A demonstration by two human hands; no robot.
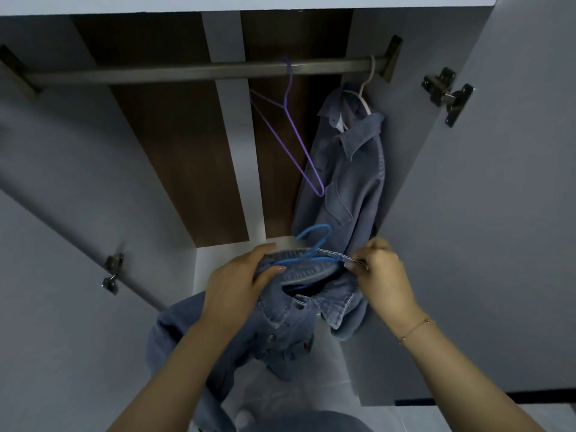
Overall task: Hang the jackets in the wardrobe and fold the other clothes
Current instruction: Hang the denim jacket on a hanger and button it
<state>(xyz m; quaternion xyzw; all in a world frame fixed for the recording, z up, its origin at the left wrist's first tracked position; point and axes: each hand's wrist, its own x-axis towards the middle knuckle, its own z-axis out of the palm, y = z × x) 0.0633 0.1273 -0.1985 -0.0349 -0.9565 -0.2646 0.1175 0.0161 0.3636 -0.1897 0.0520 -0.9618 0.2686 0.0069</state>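
Both hands work in front of the open wardrobe: left hand clutches the denim jacket at its stitched collar, right hand pinches the collar edge. A thin blue wire hanger lies crosswise inside, hook up. A second denim jacket hangs from the metal rail beside a bare purple hanger.

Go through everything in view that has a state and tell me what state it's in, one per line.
Grey wardrobe door: open.
Blue wire hanger: off the rail, partly inside the held denim jacket.
Purple wire hanger: on the metal rail, empty.
Blue-grey jacket: hung on a pale hanger.
Left hand: grips the collar.
Right hand: pinches the collar edge.
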